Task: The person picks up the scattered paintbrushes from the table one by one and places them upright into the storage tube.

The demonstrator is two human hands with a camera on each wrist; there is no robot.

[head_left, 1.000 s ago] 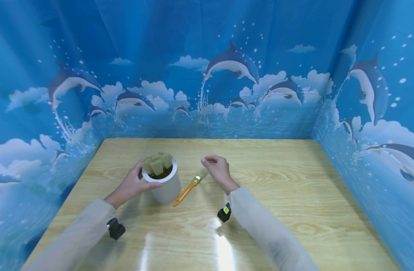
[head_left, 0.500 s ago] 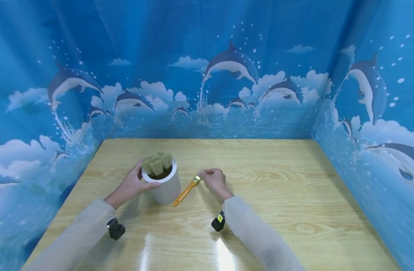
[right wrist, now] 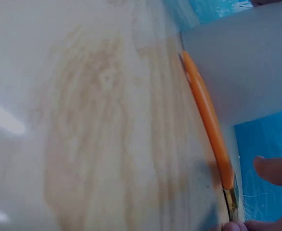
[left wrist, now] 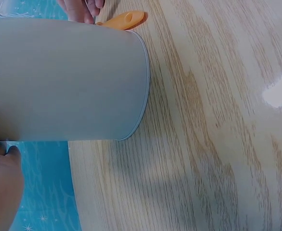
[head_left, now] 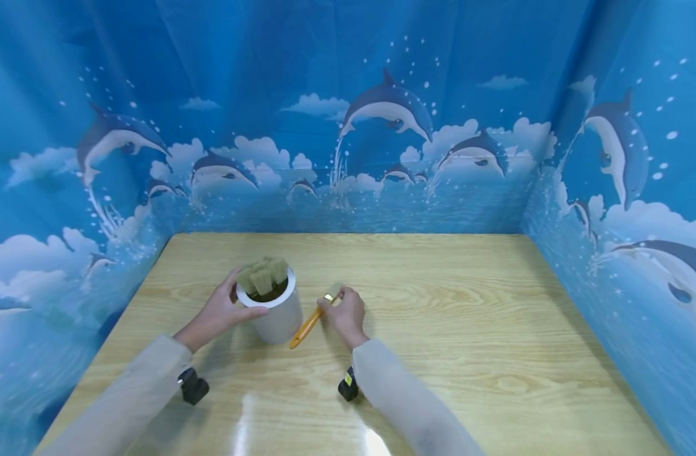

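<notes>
In the head view, a white cylindrical pot (head_left: 276,318) with blocky olive-tan pieces (head_left: 263,277) at its top stands at left. My left hand (head_left: 218,315) holds it around the rim, thumb across the near side. Its pale wall (left wrist: 68,79) fills much of the left wrist view. Beside the pot lies a paintbrush (head_left: 306,329) with an orange handle and a metal ferrule. My right hand (head_left: 346,316) is at the ferrule end, fingertips touching the brush there. In the right wrist view the thumb (right wrist: 271,169) stands apart from the brush; the bristles are mostly hidden.
A light wood-grain table (head_left: 467,329) bears these things. Blue curtains (head_left: 256,82) printed with dolphins surround it at the back and sides. A small black camera (head_left: 194,386) is on the left wrist, and another camera (head_left: 348,385) on the right.
My right hand has come left and down from beyond the bristles to the paintbrush's ferrule. The left hand and the pot have stayed put.
</notes>
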